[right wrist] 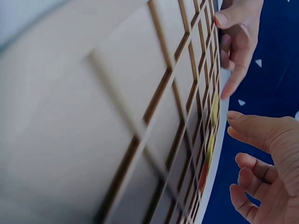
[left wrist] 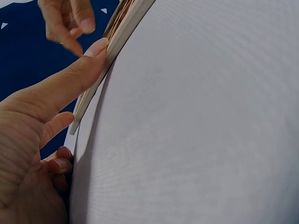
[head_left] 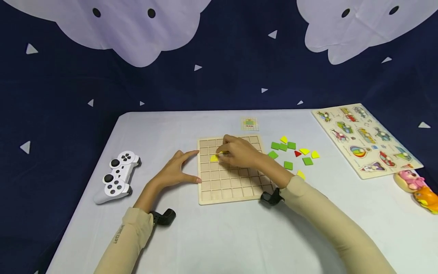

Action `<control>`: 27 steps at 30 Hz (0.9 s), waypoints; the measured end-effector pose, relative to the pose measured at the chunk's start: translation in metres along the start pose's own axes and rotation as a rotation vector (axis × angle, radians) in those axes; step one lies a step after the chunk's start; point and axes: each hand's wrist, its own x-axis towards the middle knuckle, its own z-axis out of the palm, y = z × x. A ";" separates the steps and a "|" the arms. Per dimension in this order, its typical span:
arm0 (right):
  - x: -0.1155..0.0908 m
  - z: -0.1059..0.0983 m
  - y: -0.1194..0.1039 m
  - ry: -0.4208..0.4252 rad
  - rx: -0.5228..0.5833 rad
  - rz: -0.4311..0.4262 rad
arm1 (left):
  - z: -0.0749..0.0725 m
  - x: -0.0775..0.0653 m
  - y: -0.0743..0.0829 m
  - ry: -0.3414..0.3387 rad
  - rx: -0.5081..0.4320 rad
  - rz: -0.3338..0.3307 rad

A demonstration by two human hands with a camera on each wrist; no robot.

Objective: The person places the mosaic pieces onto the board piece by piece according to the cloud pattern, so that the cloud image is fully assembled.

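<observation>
Grip the grid board (head_left: 221, 185) on the table (head_left: 219, 239), likely light and stiff, by its rim (head_left: 199, 165), where the spread left hand (head_left: 176, 171) touches; the right hand (head_left: 241, 152), loosely curled, appears empty above.

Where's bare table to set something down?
Free: front, between the left sleeve and right sleeve, below the grid board; back-left, beyond the controller and left hand; right, between right sleeve and picture puzzle.
Crowded: right of the grid board, among loose tiles; over its middle, under the right hand.
</observation>
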 end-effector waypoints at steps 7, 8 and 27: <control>-0.025 -0.018 0.021 0.044 -0.005 0.078 | -0.002 0.000 0.001 0.004 0.004 -0.007; -0.028 -0.021 0.025 0.048 -0.010 0.096 | -0.002 -0.001 0.001 0.003 0.003 -0.008; -0.080 -0.058 0.111 0.115 -0.173 0.519 | 0.000 -0.001 0.001 -0.012 -0.025 -0.036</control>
